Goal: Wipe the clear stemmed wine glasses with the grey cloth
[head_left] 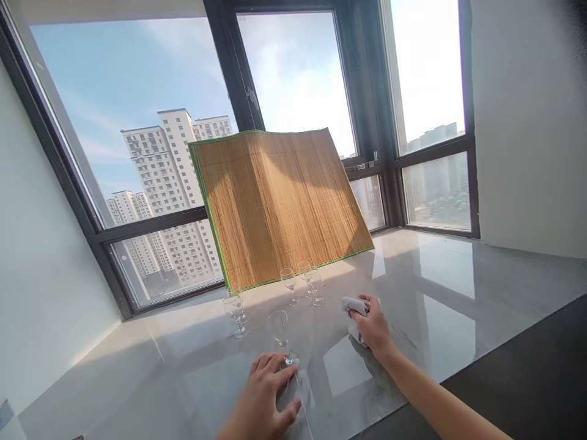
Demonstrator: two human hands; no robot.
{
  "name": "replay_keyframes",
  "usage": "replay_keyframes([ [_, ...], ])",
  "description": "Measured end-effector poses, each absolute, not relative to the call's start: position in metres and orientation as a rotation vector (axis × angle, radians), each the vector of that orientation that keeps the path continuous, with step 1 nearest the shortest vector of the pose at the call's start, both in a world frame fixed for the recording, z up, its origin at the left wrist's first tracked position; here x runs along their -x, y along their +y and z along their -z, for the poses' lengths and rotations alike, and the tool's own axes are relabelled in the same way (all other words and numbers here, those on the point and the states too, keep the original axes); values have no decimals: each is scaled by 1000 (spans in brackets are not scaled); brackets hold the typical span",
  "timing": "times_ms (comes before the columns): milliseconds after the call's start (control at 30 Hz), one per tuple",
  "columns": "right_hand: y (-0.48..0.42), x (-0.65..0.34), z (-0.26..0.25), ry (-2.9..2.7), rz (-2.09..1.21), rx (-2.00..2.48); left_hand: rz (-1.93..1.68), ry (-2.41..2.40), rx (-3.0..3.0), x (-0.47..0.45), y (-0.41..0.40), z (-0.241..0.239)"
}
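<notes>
A small clear stemmed glass [279, 327] stands upright on the glossy grey counter [197, 366]. My left hand [270, 391] is just in front of its foot, thumb spread away from the fingers. The index fingertip is at the edge of the foot; whether it touches I cannot tell. My right hand [373, 327] is closed around a bunched white cloth [355, 305] over the counter, to the right of the glass. Several more stemmed glasses stand farther back: a group [288, 280] in the middle and overlapping ones [238, 311] at the left.
A bamboo mat [284, 201] with green edging leans against the dark window frame [367, 98] behind the glasses. White walls [527, 134] flank the counter. The counter's front edge runs diagonally at the lower right. A pale object [6, 415] shows partly at the lower left.
</notes>
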State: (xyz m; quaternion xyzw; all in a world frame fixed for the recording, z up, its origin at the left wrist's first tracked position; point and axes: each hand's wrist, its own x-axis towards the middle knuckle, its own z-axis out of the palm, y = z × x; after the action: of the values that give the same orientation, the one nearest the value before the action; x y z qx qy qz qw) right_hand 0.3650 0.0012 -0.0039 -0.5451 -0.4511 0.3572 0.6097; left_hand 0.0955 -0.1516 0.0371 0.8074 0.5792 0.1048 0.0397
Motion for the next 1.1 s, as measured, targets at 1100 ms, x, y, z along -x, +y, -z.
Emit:
replay_keyframes([
  [1100, 11, -364, 9, -1000, -740, 1186, -326, 1938, -2346, -205, 44, -21],
])
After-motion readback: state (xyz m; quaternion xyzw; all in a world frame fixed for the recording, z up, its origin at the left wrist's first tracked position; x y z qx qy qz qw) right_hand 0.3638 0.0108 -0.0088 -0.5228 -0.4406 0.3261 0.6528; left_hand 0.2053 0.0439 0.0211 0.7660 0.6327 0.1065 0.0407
